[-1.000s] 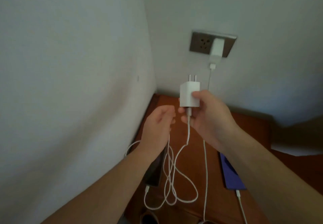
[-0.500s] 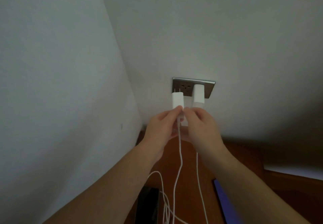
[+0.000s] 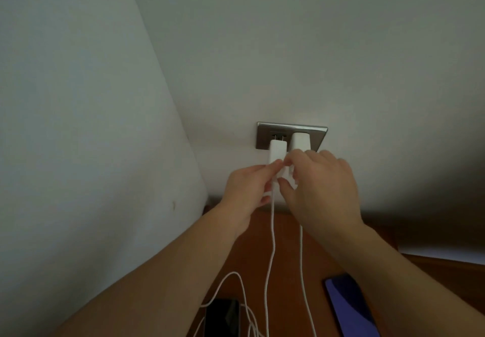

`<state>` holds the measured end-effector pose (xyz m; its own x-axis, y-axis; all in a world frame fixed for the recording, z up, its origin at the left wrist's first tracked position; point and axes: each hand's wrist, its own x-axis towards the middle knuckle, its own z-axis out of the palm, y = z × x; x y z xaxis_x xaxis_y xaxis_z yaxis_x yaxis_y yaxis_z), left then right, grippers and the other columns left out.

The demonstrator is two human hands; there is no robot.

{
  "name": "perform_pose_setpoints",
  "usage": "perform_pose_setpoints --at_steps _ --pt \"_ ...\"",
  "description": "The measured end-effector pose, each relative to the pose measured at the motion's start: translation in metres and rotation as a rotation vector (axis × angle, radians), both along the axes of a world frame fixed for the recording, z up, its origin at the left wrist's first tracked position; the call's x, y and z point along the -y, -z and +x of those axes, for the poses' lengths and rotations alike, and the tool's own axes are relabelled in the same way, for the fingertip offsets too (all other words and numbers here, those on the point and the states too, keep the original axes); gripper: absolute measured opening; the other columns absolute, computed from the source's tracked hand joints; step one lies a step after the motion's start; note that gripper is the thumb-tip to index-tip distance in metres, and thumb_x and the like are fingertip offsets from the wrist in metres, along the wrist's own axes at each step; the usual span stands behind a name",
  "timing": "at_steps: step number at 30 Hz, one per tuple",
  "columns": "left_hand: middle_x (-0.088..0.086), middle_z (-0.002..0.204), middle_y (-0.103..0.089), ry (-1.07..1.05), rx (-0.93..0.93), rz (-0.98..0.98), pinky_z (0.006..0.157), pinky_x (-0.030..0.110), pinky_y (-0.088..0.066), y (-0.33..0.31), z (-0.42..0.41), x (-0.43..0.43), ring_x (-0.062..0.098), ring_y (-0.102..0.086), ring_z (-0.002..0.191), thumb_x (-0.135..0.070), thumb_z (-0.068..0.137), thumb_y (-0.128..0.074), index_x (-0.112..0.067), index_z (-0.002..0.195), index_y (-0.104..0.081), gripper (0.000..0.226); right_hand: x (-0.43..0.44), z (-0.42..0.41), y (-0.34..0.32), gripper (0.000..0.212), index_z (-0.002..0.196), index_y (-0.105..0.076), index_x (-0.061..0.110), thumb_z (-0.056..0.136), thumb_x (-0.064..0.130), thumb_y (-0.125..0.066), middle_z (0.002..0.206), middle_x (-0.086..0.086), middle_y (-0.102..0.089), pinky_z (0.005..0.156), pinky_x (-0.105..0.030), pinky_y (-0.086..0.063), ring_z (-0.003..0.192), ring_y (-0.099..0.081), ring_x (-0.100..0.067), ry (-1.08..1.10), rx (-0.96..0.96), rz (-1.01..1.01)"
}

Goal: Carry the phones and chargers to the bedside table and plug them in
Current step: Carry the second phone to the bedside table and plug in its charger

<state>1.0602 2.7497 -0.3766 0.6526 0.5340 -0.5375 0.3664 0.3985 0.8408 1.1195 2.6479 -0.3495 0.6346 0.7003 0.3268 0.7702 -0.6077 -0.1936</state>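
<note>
Nearest, at the bottom edge, a black phone (image 3: 223, 315) lies on the left of the wooden desk (image 3: 288, 231) and a purple-screened phone (image 3: 349, 307) on the right, well apart. Two white leads rise between them. The left cable (image 3: 271, 244) runs up into the hands, with slack looping beside the black phone. The right cable (image 3: 301, 258) passes behind the right wrist.

Farther on, the left hand (image 3: 244, 187) and right hand (image 3: 325, 187) meet fingertip to fingertip. Both pinch the near end of the white charger (image 3: 277, 152), where its lead comes out, the left from the left side and the right from the right.

The charger's long axis points away from the hands, up and toward the wall, prongs leading. It lines up with the left outlet of the grey socket plate (image 3: 263, 131). The prongs seem to sit right at the slots, though I cannot tell whether they are partly in. In the right outlet the seated charger (image 3: 301, 141) stands just beside it, almost touching.

The coming move looks like a short, straight push along that axis. Both hands are equally near, and the neighbouring block leaves little room to drift right
</note>
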Motion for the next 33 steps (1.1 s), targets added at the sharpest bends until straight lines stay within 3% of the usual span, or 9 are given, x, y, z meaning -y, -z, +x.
perform_pose_setpoints --at_steps 7,13,19,24,28,31,33 --pt "0.004 0.096 -0.066 -0.026 0.006 -0.074 0.091 0.037 -0.052 -0.003 0.006 0.005 0.022 -0.062 0.099 -0.043 0.081 -0.072 -0.019 0.090 -0.067 0.026 -0.002 0.014 -0.008 0.019 0.089 -0.072 0.012 0.074 0.022 -0.078 0.084 -0.010 -0.060 0.072 -0.040 -0.041 0.084 -0.054 -0.029 0.001 0.152 -0.052" --pt "0.014 0.105 -0.071 -0.082 -0.039 -0.053 0.097 0.042 -0.051 -0.009 0.006 0.002 0.030 -0.064 0.103 -0.045 0.078 -0.075 -0.016 0.085 -0.067 0.030 -0.005 0.024 -0.018 0.013 0.079 -0.076 0.015 0.071 0.025 -0.081 0.079 -0.006 -0.060 0.070 -0.035 -0.029 0.080 -0.054 -0.030 -0.065 0.236 -0.105" --pt "0.017 0.095 -0.070 -0.113 -0.043 -0.078 0.096 0.043 -0.050 -0.011 0.009 0.005 0.024 -0.058 0.084 -0.042 0.077 -0.076 -0.014 0.088 -0.069 0.030 -0.005 0.029 -0.018 0.010 0.078 -0.076 0.016 0.072 0.024 -0.080 0.076 -0.004 -0.060 0.069 -0.036 -0.029 0.079 -0.053 -0.029 -0.096 0.206 -0.109" --pt "0.017 0.100 -0.071 -0.136 -0.050 -0.065 0.094 0.039 -0.051 -0.013 0.008 0.004 0.030 -0.063 0.097 -0.040 0.077 -0.076 -0.015 0.084 -0.068 0.027 -0.009 0.030 -0.023 0.008 0.079 -0.076 0.020 0.075 0.026 -0.076 0.079 0.000 -0.063 0.070 -0.033 -0.017 0.082 -0.052 -0.026 -0.135 0.200 -0.171" --pt "0.021 0.102 -0.071 -0.124 -0.063 -0.069 0.091 0.040 -0.052 -0.011 0.010 0.002 0.026 -0.058 0.086 -0.040 0.076 -0.077 -0.010 0.091 -0.070 0.034 -0.010 0.035 -0.023 0.008 0.082 -0.076 0.020 0.078 0.026 -0.073 0.082 0.002 -0.064 0.070 -0.032 -0.017 0.084 -0.050 -0.025 -0.149 0.168 -0.171" --pt "0.015 0.089 -0.064 -0.100 -0.060 -0.053 0.095 0.041 -0.048 -0.008 0.009 0.003 0.023 -0.053 0.081 -0.040 0.078 -0.075 -0.005 0.100 -0.069 0.041 -0.007 0.033 -0.019 0.010 0.084 -0.076 0.019 0.081 0.026 -0.070 0.083 0.002 -0.065 0.072 -0.033 -0.019 0.088 -0.052 -0.026 -0.175 0.172 -0.202" --pt "0.018 0.094 -0.068 -0.096 -0.060 -0.062 0.092 0.040 -0.050 -0.009 0.008 0.002 0.023 -0.055 0.082 -0.041 0.077 -0.076 -0.007 0.096 -0.070 0.040 -0.009 0.033 -0.023 0.009 0.086 -0.076 0.020 0.081 0.025 -0.069 0.083 0.003 -0.065 0.071 -0.032 -0.016 0.089 -0.050 -0.025 -0.185 0.174 -0.212"
